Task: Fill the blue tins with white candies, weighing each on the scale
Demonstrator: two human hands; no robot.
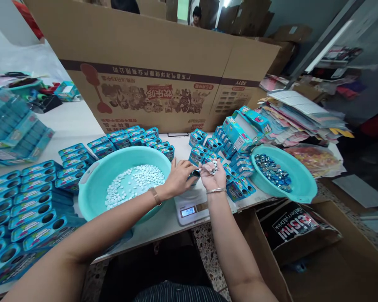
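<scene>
My left hand (180,177) is closed round a small round tin (195,173) held over a white digital scale (192,209) whose display is lit. My right hand (213,174) is cupped palm up right beside it, holding a small heap of white tablets (213,166). A teal basin (91,188) to the left holds a spread of the same white tablets (135,182). A second teal basin (297,182) to the right holds several shiny round tins (272,171).
Rows of blue printed boxes (28,201) with round holes cover the left of the white table; more blue boxes (236,134) are piled behind the scale. A big cardboard carton (151,63) stands at the back. Paper stacks (302,113) lie right. An open carton (302,251) sits on the floor.
</scene>
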